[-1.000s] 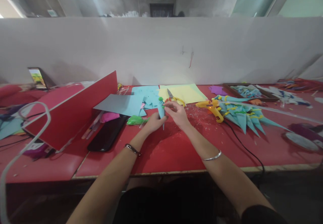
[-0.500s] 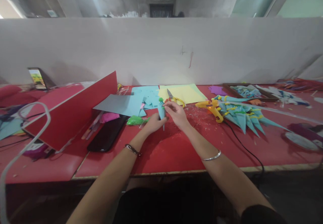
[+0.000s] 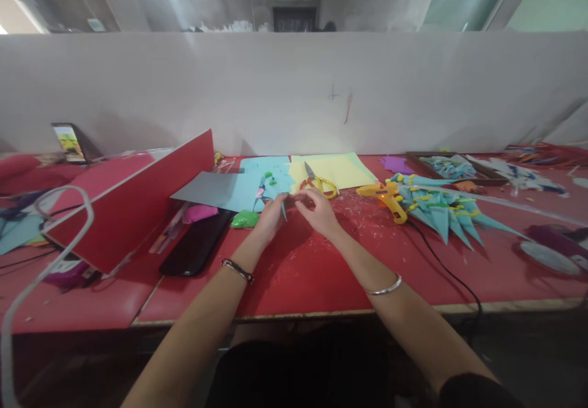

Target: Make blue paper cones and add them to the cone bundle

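Observation:
My left hand (image 3: 271,218) is closed round a light blue paper cone (image 3: 283,211). The cone leans away from me to the left, its narrow point toward me and its middle hidden by my fingers. Green clay-like lumps (image 3: 270,179) show at its wide far end. My right hand (image 3: 319,213) is beside it, thumb and fingertips pinched together close to the left fingertips. Whatever is in that pinch is too small to make out. Yellow-handled scissors (image 3: 327,186) lie just beyond my right hand. A bright green clay packet (image 3: 245,219) rests left of my left hand.
On the right lie a yellow glue gun (image 3: 388,198) with its cord and a pile of blue paper cones (image 3: 441,212). Yellow paper (image 3: 353,169), blue sheets (image 3: 220,188), a black phone (image 3: 195,249) and an upright red board (image 3: 138,206) stand or lie around. A brown tray (image 3: 493,178) holds scraps.
The paper cone has tipped from upright to leaning away leftward, its green end now over the blue paper. My left hand has turned and moved slightly left and away; my right hand has moved slightly left.

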### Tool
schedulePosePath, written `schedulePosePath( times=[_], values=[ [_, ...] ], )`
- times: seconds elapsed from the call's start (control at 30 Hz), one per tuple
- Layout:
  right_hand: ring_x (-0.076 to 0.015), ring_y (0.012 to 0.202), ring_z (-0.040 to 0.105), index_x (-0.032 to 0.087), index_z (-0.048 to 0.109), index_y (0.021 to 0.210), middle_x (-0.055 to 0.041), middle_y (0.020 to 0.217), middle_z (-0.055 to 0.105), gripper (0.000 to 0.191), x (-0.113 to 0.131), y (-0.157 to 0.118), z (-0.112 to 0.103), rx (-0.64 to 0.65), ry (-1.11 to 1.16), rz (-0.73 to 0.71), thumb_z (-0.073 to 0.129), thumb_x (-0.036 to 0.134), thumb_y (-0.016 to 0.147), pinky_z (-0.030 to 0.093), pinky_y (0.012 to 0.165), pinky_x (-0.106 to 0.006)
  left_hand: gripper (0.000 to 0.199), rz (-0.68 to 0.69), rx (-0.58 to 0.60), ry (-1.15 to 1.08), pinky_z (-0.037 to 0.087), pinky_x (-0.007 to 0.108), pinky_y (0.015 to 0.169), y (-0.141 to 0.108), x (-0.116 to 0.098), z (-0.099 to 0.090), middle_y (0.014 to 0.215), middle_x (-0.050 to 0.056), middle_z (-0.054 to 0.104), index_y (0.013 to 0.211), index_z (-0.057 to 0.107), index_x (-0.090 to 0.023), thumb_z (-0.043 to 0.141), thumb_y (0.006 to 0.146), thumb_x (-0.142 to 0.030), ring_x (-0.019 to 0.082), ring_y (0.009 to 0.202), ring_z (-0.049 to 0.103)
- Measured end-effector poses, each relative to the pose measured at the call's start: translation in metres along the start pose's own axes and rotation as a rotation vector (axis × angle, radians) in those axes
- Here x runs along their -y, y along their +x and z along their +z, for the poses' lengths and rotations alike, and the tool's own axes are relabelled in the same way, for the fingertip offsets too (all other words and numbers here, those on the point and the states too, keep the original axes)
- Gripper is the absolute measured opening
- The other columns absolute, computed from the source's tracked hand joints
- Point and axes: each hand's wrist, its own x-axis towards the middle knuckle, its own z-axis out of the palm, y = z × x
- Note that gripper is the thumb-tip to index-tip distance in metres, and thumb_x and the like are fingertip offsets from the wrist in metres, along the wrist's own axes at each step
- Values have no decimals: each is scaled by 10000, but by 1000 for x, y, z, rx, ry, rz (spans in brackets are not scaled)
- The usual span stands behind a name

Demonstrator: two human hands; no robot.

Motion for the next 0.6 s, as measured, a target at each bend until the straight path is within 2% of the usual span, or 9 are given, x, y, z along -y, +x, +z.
schedulePosePath(
  times=[0.1,0.2,0.3,0.43,0.53,0.6],
  values=[
    [-152,795,544,188,590,850,-31,839,526,184,-2,-2,3,52,-149,-52,522,148,684,456,737,-304,142,-31,20,-99,422,211,569,-3,-3,2,663,31,641,709,596,-127,483,695,-212,122,637,591],
    [-160,839,533,193,591,890,-38,875,517,218,-4,-4,7,52,-199,-65,540,144,684,439,791,-316,165,-60,64,-147,420,196,538,-5,-4,4,700,36,649,755,607,-132,465,715,-205,119,652,591],
    [-149,783,537,193,596,851,-36,863,523,187,-5,-4,11,22,-183,-67,523,128,693,456,725,-289,192,-85,83,-156,413,180,519,-5,-3,5,729,27,653,784,619,-143,444,734,-205,103,630,574],
    [-150,730,540,191,576,678,-26,781,542,86,-2,-3,12,-29,-161,-75,516,129,684,460,628,-264,204,-84,124,-124,412,190,512,-4,-2,3,801,29,653,834,619,-149,475,719,-234,112,644,566],
    [-145,694,550,186,565,669,-21,747,566,49,-1,-2,10,-77,-105,-52,523,169,689,463,626,-268,215,-63,196,-131,425,207,563,-4,-2,1,837,32,643,849,610,-148,491,699,-246,127,711,571],
    [-144,687,566,185,565,701,-16,731,591,41,-2,0,7,-140,-20,5,531,208,694,470,647,-276,197,-38,186,-147,422,207,593,-4,-2,1,787,21,629,830,596,-145,495,684,-230,117,710,562]
  ],
)
